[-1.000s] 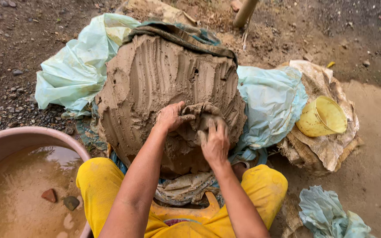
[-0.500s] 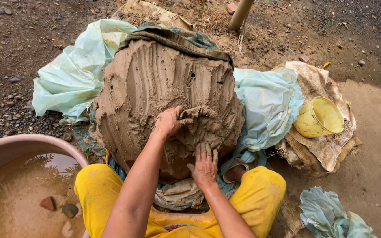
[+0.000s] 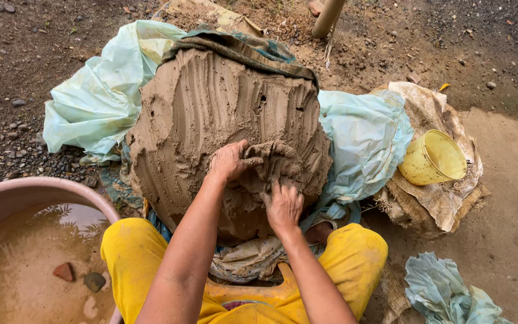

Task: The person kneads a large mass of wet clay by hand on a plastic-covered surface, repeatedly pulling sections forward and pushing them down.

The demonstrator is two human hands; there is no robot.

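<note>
Step in hand, by judgement: tearing a lump off the wet clay mound point(image 3: 223, 120) at frame centre. Left hand point(image 3: 230, 161) clenches a raised clay fold; right hand point(image 3: 283, 205) presses flat, fingers dug in, just below it. Next move calls for firm pulling.
</note>
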